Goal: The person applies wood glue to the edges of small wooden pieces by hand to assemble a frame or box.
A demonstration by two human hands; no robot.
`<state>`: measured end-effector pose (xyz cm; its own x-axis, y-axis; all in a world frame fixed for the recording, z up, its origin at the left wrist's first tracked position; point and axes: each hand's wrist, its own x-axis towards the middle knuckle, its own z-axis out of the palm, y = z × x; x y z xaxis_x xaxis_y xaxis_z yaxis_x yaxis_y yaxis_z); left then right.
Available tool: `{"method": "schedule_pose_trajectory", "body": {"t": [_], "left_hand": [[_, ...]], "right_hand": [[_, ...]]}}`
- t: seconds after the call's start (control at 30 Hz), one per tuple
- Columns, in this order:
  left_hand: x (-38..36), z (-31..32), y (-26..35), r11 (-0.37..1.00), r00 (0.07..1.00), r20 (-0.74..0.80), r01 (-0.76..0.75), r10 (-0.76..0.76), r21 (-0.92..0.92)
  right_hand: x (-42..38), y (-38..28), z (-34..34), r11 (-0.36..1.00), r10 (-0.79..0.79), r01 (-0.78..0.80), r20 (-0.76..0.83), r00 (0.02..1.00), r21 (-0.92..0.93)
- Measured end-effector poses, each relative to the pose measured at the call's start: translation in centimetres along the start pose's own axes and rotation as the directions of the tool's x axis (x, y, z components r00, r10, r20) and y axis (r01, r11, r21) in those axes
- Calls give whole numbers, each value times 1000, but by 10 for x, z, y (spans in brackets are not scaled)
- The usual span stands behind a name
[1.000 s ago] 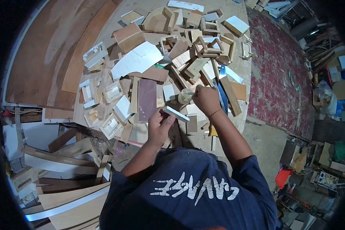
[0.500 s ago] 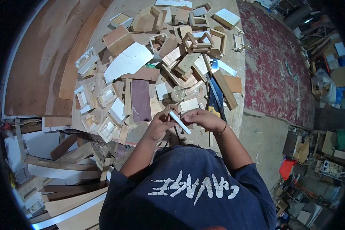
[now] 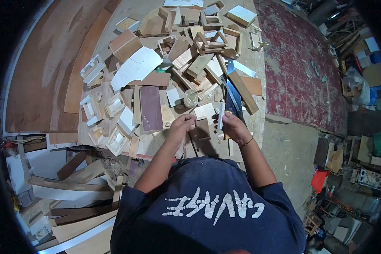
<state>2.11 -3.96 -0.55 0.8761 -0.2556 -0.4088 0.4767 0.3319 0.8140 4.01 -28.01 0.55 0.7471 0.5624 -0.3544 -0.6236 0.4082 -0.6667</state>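
My right hand [image 3: 236, 128] is closed around a narrow white strip [image 3: 221, 115], which stands nearly upright between thumb and fingers. The fingers of my left hand [image 3: 182, 127] are pinched together over the near part of the table; whether anything small sits in them is hidden. Between the hands lies a brown wooden block [image 3: 202, 128]. A handsaw [image 3: 232, 99] with a dark blue blade rests just beyond my right hand. Farther off from my left hand stands a small round clear container [image 3: 191, 98], and a purplish board [image 3: 150, 109] lies to its left.
Wooden boxes and frames [image 3: 211, 42] are heaped over the far half of the table. A large white panel [image 3: 136, 67] lies left of them, with several small white-and-wood frames [image 3: 114, 105] nearer. Long boards [image 3: 72, 186] are stacked at lower left. Red flooring [image 3: 300, 63] extends to the right.
My hands have moved apart. The white strip, earlier between both hands, has gone right and away from my body in my right hand, and turned more upright.
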Motion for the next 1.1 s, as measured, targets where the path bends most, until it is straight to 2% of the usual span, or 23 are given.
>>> {"method": "schedule_pose_trajectory", "body": {"t": [0.07,0.1,0.13,0.2,0.27,0.33,0.37,0.43,0.47,0.53,0.67,0.73,0.77,0.83,0.93,1.1], "left_hand": [[6,-12,-24,988,978,-170,135,-122,70],[8,-16,-35,976,965,-187,201,-182,87],[10,-19,-48,976,965,-187,202,-183,87],[16,-23,-75,952,941,-203,294,-271,90],[19,-21,-88,950,949,-163,291,-271,114],[24,-15,-95,903,944,-206,312,-259,296],[27,-13,-99,903,945,-203,309,-257,297],[32,-11,-105,880,936,-292,301,-198,367],[33,-11,-104,881,936,-291,299,-196,367],[33,-9,-99,823,953,-250,279,-173,494],[33,-8,-103,830,952,-282,254,-122,497],[29,-4,-94,831,941,-234,328,-245,449],[26,0,-91,832,941,-234,328,-244,448],[20,7,-91,967,960,-198,223,-197,119],[20,6,-91,972,960,-222,201,-170,122],[23,3,-92,962,946,-259,235,-194,138]], "right_hand": [[1,22,-29,999,-30,34,-198,980,16],[0,37,-44,999,-31,28,-213,977,-17],[3,56,-57,999,-30,27,-213,977,-16],[5,85,-73,999,-10,20,-304,953,29],[3,87,-56,999,-2,13,-305,952,32],[10,98,-59,1000,19,-24,-300,954,-11],[14,103,-62,1000,16,-21,-301,953,-13],[25,115,-74,988,1,-43,-274,962,-149],[29,119,-80,988,-1,-41,-273,962,-150],[34,124,-88,990,20,-51,-223,975,-135],[36,122,-95,990,39,-63,-195,980,-122],[31,113,-84,997,73,-77,-234,969,-7],[29,108,-77,997,73,-77,-233,970,-9],[22,93,-56,993,88,-67,-247,965,95],[15,78,-43,996,54,-40,-185,981,78],[14,73,-41,996,75,-65,-215,974,56]]}}
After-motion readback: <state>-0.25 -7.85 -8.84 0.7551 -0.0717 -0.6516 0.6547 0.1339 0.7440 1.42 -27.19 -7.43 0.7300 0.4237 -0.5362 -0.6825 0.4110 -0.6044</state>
